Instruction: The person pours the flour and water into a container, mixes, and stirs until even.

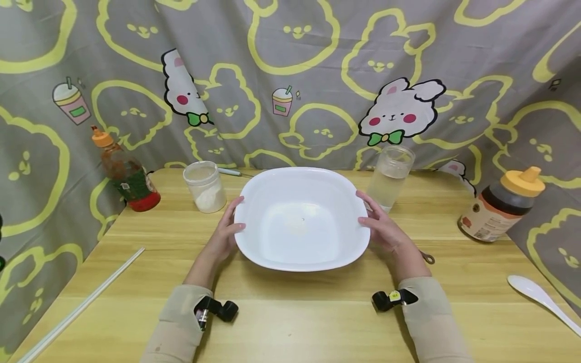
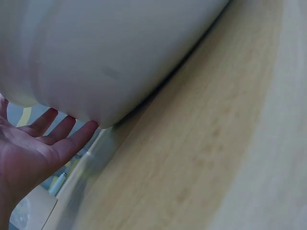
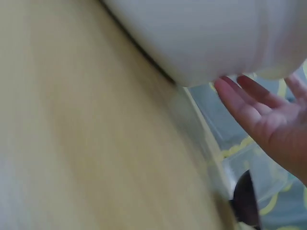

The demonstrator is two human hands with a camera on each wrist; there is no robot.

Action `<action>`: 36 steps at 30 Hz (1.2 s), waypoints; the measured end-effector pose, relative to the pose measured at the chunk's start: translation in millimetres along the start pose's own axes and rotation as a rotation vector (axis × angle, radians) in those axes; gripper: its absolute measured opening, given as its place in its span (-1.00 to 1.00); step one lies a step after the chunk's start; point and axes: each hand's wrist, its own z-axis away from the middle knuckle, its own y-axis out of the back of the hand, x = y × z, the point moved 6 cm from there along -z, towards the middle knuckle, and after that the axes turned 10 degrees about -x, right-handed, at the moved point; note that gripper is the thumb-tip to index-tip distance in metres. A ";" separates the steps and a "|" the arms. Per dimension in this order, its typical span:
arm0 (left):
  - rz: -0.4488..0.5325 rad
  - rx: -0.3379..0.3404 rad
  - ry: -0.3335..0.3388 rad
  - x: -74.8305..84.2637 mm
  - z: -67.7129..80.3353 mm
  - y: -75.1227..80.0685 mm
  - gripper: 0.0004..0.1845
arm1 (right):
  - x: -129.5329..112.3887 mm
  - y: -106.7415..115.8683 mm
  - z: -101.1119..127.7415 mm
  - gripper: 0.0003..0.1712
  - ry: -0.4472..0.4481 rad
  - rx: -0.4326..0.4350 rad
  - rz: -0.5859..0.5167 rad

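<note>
A large white bowl (image 1: 299, 174) stands on the wooden table (image 1: 290, 312), with only a faint smear inside. My left hand (image 1: 227, 232) lies against its left side and my right hand (image 1: 381, 229) against its right side. In the left wrist view the fingers (image 2: 62, 129) are straight and their tips meet the bowl's outer wall (image 2: 110, 52). The right wrist view is blurred, but it shows straight fingers (image 3: 240, 103) at the bowl's wall (image 3: 206, 33). Neither hand curls round the rim.
At the back left stand a sauce bottle with an orange cap (image 1: 127, 174) and a cup of white powder (image 1: 205, 186). A glass of water (image 1: 390, 176) is behind my right hand. A honey bottle (image 1: 501, 206) and a white spoon (image 1: 540, 297) are on the right, and a long white stick (image 1: 81, 305) lies on the left.
</note>
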 end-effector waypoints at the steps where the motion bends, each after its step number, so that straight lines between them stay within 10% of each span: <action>1: 0.004 0.000 0.004 0.0 0.6 0.1 -0.34 | -2.4 0.1 0.4 -0.24 -0.002 0.023 0.032; 7: 0.017 -0.008 0.018 0.8 1.4 -1.4 -0.31 | -31.7 6.4 13.7 -0.34 0.126 0.237 0.353; 12: 0.013 0.001 0.020 0.1 1.1 -1.2 -0.29 | -54.7 30.2 32.6 -0.51 0.354 0.576 0.570; 16: 0.007 0.005 0.012 -0.2 1.3 1.3 -0.27 | -43.4 77.4 32.3 -0.31 0.277 0.791 0.694; 24: 0.035 -0.004 0.006 -1.6 0.5 -0.6 -0.25 | -42.6 75.7 8.1 0.10 0.011 0.767 0.678; 36: 0.012 0.027 0.016 -2.2 0.5 1.4 -0.27 | -41.5 86.2 -14.2 0.13 0.041 0.894 0.626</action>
